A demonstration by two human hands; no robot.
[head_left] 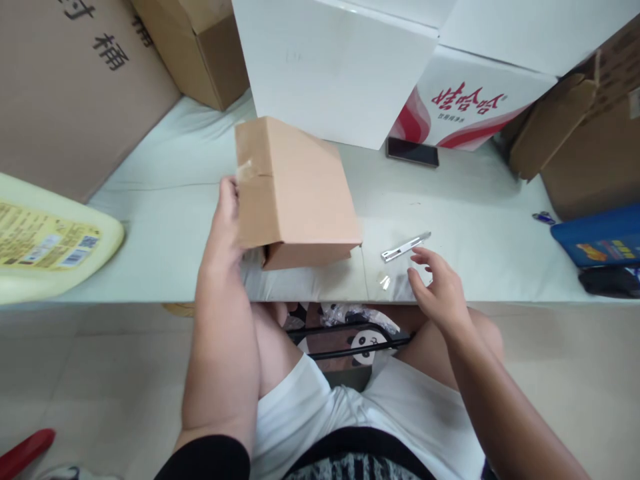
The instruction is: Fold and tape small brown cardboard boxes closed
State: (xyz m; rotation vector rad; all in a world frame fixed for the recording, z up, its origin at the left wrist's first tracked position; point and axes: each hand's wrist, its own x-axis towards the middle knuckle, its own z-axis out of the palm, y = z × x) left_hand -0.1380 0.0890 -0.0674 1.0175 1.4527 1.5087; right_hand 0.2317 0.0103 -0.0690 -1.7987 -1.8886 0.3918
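Observation:
A small brown cardboard box lies tilted on the pale table in front of me. My left hand grips its left side, thumb on the taped edge. My right hand hovers open just above the table's front edge, fingers spread, a little below a slim metal utility knife that lies on the table. A small clear scrap sits beside my right fingers.
Large cardboard boxes stand at the left and back; white cartons stand behind, one with red print. A black phone lies near them. A yellow plastic jug is at left; a blue packet at right.

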